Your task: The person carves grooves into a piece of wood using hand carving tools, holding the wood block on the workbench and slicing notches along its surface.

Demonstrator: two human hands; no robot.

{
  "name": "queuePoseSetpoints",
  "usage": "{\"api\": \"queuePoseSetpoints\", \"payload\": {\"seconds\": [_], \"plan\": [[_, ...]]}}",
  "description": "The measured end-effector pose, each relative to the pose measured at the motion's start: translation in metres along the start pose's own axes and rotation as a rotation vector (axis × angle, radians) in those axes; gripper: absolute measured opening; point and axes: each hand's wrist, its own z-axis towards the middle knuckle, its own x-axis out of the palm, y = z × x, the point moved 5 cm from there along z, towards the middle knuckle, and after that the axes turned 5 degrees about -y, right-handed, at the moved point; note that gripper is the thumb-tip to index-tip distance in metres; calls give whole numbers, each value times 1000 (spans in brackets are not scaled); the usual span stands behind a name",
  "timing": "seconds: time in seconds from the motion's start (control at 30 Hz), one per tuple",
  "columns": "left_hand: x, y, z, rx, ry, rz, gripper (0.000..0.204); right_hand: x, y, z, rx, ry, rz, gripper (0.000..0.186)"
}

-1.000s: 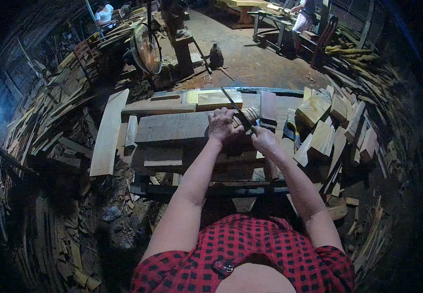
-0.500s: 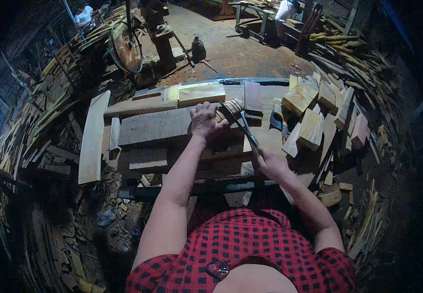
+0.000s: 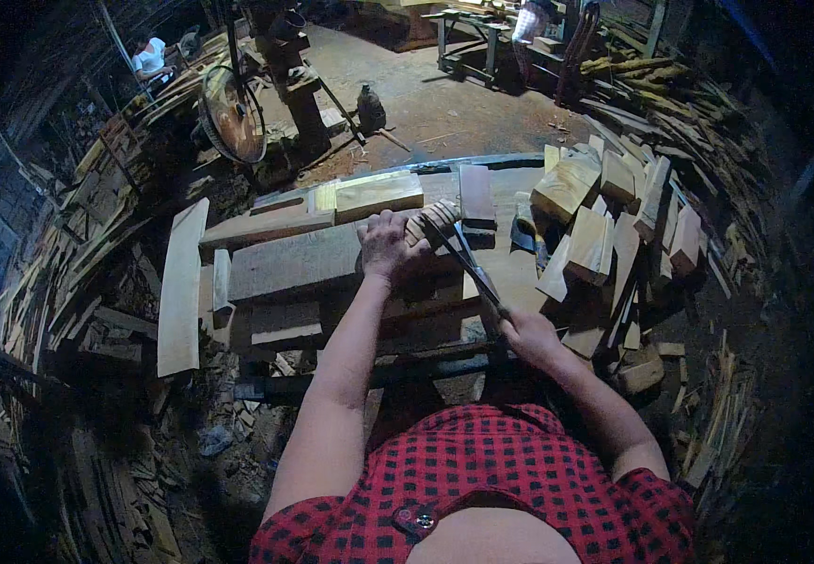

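Note:
My left hand (image 3: 385,240) is closed over a small pale wooden piece (image 3: 433,219) with grooves across it, holding it at the right end of a thick dark plank (image 3: 299,260). My right hand (image 3: 527,336) grips the near end of a long, narrow, dark metal tool (image 3: 473,268). This tool slants up and left, its far end against or just over the grooved piece. Whether it is a file or a blade I cannot tell. Just right of the piece a reddish block (image 3: 475,195) lies on the bench.
Cut wood blocks (image 3: 591,246) crowd the bench's right side. A pale board (image 3: 183,291) lies across its left end. Beyond are a round fan (image 3: 234,115), a dark bottle (image 3: 370,108) and another bench. A person in white (image 3: 151,61) sits at far left. Timber offcuts surround the bench.
My right hand and the metal tool have drawn back slightly toward the lower right. My left hand still holds the grooved piece. The whole view has shifted a little.

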Motion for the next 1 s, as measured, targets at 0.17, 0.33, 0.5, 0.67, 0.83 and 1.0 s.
{"api": "queuePoseSetpoints", "payload": {"seconds": [0.17,0.33,0.5,0.67,0.83,1.0], "plan": [[-6,-2,0,-11,7,-12,60,-28,-8,-40,4,-62,223,31],[-14,11,-4,-5,-107,-291,62,-37,15,-3,-35,-123,251,32],[-14,7,-2,-33,1,-256,51,-22,48,42,-40,-123,137,33],[-13,10,-2,28,-61,-273,48,-8,57,70,-72,-132,99,32],[-11,11,-2,6,-61,-320,46,-1,57,83,-12,-75,44,33],[-8,10,1,9,-42,-307,48,3,58,85,-41,-84,53,32]]}}
